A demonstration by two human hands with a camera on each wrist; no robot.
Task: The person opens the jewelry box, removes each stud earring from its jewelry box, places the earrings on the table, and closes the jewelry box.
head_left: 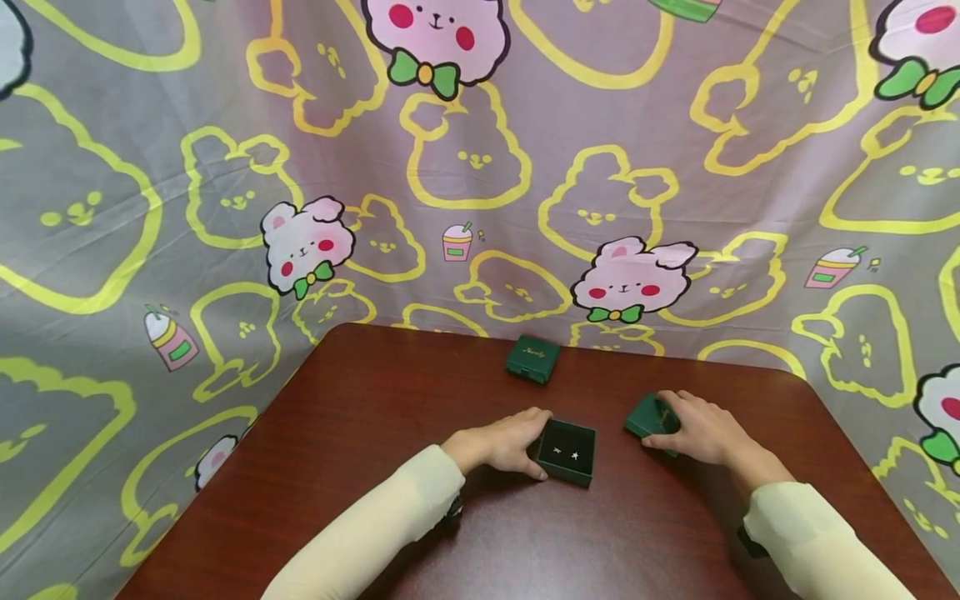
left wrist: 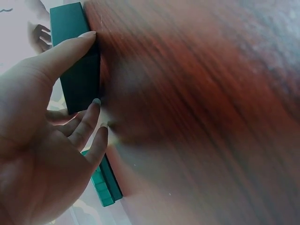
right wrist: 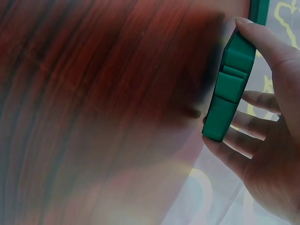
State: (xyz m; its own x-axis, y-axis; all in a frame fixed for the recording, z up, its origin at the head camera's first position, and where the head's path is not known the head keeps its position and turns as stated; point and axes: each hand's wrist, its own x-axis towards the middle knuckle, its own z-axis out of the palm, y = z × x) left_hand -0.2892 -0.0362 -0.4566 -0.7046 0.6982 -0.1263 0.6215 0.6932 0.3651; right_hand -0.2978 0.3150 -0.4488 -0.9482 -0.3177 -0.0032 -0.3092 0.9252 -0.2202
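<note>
In the head view my left hand [head_left: 512,442] holds an open square jewelry box [head_left: 570,477] by its left side. Two small silver star-shaped earrings [head_left: 575,456] lie on the box's black lining. The left wrist view shows the thumb against one dark green wall [left wrist: 77,70] of it, with the fingers at its end. Over to the right, my right hand [head_left: 701,425] grips a small flat green box [head_left: 643,415] with gold lettering on top. In the right wrist view, thumb and fingers span that green box [right wrist: 229,89] from end to end, and a notched side shows.
Another flat green box [head_left: 534,358] with gold lettering sits near the back edge of the brown wooden table [head_left: 405,375]. A grey cloth [head_left: 480,225] printed with cartoon bears hangs behind and around the table.
</note>
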